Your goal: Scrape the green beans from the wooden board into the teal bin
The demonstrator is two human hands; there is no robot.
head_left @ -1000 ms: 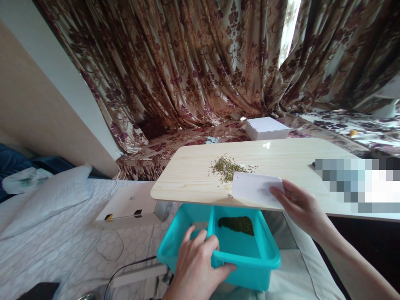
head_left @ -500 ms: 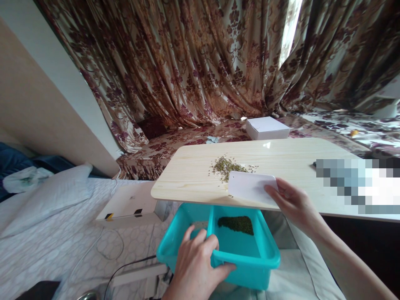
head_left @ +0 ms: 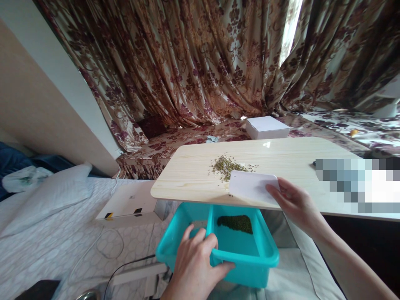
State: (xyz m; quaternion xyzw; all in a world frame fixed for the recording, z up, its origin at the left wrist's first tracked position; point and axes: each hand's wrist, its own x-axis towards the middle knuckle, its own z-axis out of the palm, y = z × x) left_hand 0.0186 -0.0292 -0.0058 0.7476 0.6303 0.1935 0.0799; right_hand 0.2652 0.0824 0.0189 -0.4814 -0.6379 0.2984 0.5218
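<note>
Across the middle of your view runs the pale wooden tabletop, its long axis left to right, its near edge overhanging the turquoise plastic bin you hold below it. Behind it hang patterned curtains, with a white box on the draped ledge beyond the far edge. White bedding lies to your left, well apart from the work. A divider splits the bin, and a dark green heap of small grains sits in the right compartment. Your left hand clamps the bin's near rim at that divider, fingers curled inside, thumb outside. On the tabletop, a white plastic scraper lies with its long axis left to right, standing on its near-side edge just behind the table's rim, directly above the bin. Your right hand pinches its right end, wrist coming from the lower right. Just beyond the scraper, touching its far edge, spreads a loose scatter of green grains.
</note>
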